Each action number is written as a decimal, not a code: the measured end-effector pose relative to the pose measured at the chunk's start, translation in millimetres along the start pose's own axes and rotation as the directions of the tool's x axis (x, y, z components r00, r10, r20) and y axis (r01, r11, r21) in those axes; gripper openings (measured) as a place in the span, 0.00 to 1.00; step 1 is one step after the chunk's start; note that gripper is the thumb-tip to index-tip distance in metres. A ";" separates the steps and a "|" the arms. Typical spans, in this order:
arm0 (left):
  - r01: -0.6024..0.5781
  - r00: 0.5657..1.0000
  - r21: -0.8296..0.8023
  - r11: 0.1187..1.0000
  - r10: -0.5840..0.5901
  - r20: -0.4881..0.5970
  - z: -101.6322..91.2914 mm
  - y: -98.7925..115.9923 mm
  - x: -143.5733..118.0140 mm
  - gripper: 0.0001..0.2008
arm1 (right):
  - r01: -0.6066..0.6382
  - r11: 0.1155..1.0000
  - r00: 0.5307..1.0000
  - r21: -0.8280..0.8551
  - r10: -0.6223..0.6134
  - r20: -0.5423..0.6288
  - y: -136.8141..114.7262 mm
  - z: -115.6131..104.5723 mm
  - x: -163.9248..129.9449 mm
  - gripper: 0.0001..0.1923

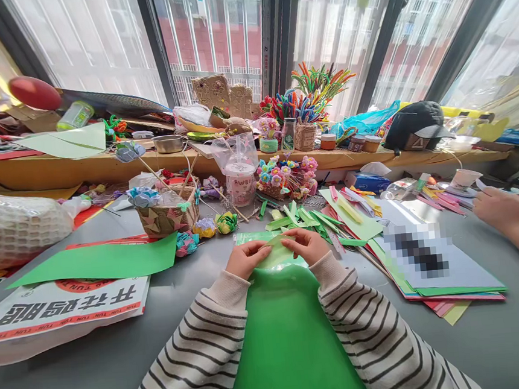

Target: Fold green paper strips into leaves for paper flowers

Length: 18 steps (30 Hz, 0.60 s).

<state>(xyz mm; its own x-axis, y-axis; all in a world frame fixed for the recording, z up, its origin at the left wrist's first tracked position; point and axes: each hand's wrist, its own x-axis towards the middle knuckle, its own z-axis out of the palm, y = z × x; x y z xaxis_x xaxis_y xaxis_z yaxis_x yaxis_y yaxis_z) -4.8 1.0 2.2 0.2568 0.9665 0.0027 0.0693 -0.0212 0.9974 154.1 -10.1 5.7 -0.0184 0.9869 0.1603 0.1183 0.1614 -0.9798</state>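
Observation:
Both my hands pinch a small pale green paper strip (278, 241) in front of me. My left hand (248, 259) has its thumb and fingers closed on the strip's left end. On the other end, my right hand (308, 246) grips with thumb and forefinger. Below them lies a glossy green sheet (294, 337), stretching toward me between my sleeves. Just beyond my right hand, several cut green paper strips (304, 216) are heaped loosely. Folded paper flowers, one yellow-green (226, 223), sit past my left hand.
At left, a green paper sheet (102, 261) overlaps a printed bag (65, 311). A flower basket (166, 218) and a lidded cup (241, 184) stand behind. Stacked coloured paper (458, 286) lies at right, near another person's hand (499, 210). A cluttered ledge (219, 152) runs under the windows.

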 end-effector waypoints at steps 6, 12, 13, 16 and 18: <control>0.162 0.985 -0.190 0.968 -0.148 0.083 3.5 4.5 -1.5 0.21 | -0.002 0.992 0.998 0.127 0.011 -0.069 6.4 1.6 0.8 0.12; 0.219 0.976 -0.299 0.929 -0.213 0.055 5.4 6.6 -0.7 0.18 | -0.021 0.976 1.000 0.218 0.025 -0.017 8.4 5.4 0.1 0.13; 0.219 0.976 -0.304 0.927 -0.215 0.046 5.1 6.5 -0.4 0.17 | -0.020 0.974 1.000 0.225 0.022 -0.007 8.2 5.8 -0.2 0.13; 0.208 0.977 -0.310 0.928 -0.212 0.021 4.4 6.6 -0.3 0.14 | -0.030 0.975 0.999 0.220 0.020 0.046 7.4 5.0 -0.4 0.14; 0.209 0.976 -0.318 0.925 -0.215 0.017 4.2 6.9 -0.5 0.12 | -0.048 0.977 0.995 0.206 0.029 0.093 7.1 3.1 0.2 0.15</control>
<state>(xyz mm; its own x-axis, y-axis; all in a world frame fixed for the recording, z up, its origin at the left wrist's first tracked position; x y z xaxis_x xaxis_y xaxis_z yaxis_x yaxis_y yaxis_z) -0.4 -0.8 8.8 0.2525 0.9439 -0.2129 -0.1889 0.2639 0.9459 151.9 -8.8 -1.6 -0.1077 0.9869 0.1199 -0.0877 0.1107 -0.9900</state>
